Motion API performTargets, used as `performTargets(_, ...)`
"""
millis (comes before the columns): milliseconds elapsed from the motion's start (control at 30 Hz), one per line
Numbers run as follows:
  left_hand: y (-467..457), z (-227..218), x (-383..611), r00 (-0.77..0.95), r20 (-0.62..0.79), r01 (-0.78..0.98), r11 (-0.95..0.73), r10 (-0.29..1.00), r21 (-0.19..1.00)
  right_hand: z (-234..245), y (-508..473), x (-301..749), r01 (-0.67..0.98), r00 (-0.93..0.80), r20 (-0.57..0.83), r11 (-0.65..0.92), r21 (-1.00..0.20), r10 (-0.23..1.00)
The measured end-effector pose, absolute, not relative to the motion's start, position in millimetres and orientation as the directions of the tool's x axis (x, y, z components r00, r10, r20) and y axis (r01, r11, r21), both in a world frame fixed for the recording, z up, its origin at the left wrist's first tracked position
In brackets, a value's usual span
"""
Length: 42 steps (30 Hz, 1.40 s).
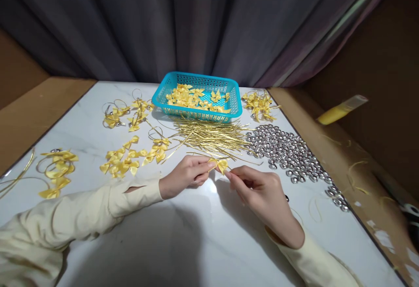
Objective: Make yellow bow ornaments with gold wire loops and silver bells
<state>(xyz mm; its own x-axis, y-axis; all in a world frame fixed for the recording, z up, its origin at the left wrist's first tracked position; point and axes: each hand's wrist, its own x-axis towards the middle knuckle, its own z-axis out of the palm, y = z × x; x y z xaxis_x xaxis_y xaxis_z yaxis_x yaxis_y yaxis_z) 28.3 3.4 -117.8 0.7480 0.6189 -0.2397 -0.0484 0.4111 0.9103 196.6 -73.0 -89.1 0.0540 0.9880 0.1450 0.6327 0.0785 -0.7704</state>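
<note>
Between my two hands, above the middle of the white table, is a yellow ribbon bow point(223, 165). My left hand point(194, 171) pinches the bow's left side between thumb and fingers. At its lower right edge, my right hand point(253, 185) has thumb and forefinger closed on the bow. Whether something small is also in the fingers, I cannot make out. Just beyond the hands lies a spread pile of gold twist ties point(212, 135). Many silver domed beads point(284, 149) are heaped to the right of them.
A blue plastic basket point(238, 104) holding loose yellow bows stands at the back. Loose bows point(119, 162) lie left of my hands, with tied bow clusters point(139, 112) behind, another cluster point(59, 169) far left and one point(258, 104) back right. A yellow-filled tube point(342, 109) is at the right.
</note>
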Motion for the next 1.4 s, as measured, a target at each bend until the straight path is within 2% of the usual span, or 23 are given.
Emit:
performTargets(400, 3, -117, 27, 0.745, -0.237, -0.011, 0.366, 0.623, 0.930, -91, -74, 195, 0.658, 0.014, 0.171, 0.120, -0.743, 0.985)
performTargets(733, 0, -117, 28, 0.741, -0.203, 0.005, 0.297, 0.640, 0.955, -90, -74, 191, 0.621, -0.015, 0.101, 0.088, -0.779, 0.995)
performTargets(1100, -6, -117, 28, 0.697, -0.062, 0.088, 0.000, 0.714, 0.996, -95, -76, 186, 0.550, 0.045, -0.020, -0.041, -0.834, 0.999)
performTargets(1400, -8, -115, 28, 0.689, -0.067, 0.135, -0.038, 0.722, 0.990, -98, -74, 183, 0.479, 0.070, -0.048, -0.076, -0.875, 0.996)
